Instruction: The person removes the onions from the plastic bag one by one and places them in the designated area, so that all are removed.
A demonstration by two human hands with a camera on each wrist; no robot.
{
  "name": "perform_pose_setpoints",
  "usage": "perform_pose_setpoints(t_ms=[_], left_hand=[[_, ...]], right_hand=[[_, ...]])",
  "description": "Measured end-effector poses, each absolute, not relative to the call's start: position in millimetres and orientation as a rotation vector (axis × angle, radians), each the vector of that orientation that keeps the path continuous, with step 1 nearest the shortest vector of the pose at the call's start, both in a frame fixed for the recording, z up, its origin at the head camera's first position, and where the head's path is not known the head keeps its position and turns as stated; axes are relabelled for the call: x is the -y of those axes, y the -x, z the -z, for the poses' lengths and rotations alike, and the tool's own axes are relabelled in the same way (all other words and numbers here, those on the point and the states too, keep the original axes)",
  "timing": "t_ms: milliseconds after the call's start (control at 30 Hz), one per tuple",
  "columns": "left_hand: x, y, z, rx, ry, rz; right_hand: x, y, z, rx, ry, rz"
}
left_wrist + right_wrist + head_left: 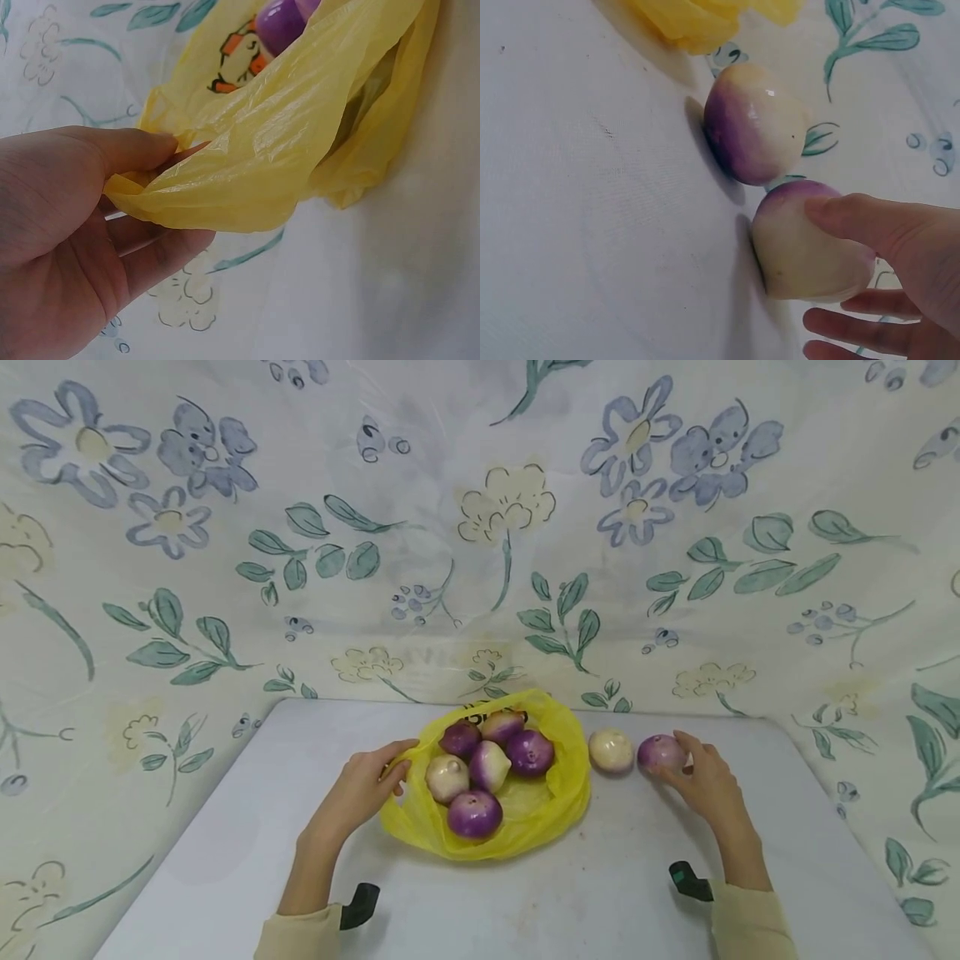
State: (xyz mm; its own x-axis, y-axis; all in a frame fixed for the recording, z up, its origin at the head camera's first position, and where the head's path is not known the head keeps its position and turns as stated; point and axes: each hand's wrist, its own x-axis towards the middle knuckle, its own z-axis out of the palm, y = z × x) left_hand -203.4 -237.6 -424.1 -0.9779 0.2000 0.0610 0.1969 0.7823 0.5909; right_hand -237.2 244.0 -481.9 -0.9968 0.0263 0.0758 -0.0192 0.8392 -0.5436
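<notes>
A yellow plastic bag [480, 852] lies with its mouth wide, and several purple and white turnips [475, 814] sit inside it. My left hand [366, 783] pinches the bag's left edge; in the left wrist view the thin plastic [247, 150] passes between thumb and fingers. To the right of the bag, my right hand [707, 781] holds a purple and white turnip [660, 752], thumb on its near side, fingers around the far side. The right wrist view shows this turnip [810, 247] close beside another turnip [754, 124], which rests on the table between it and the bag.
The white table [540, 910] backs onto a flower-patterned cloth [450, 527] that rises behind and along the sides. Black wrist devices [360, 906] stick out at both cream sleeves [300, 935].
</notes>
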Motion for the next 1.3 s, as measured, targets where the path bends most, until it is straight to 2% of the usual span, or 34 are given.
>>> perform_pose_setpoints(t_ms=[1300], left_hand=[[241,203,424,-2.969,-0.349,-0.968]], right_hand=[[-246,231,462,2.908,-0.014,-0.835]])
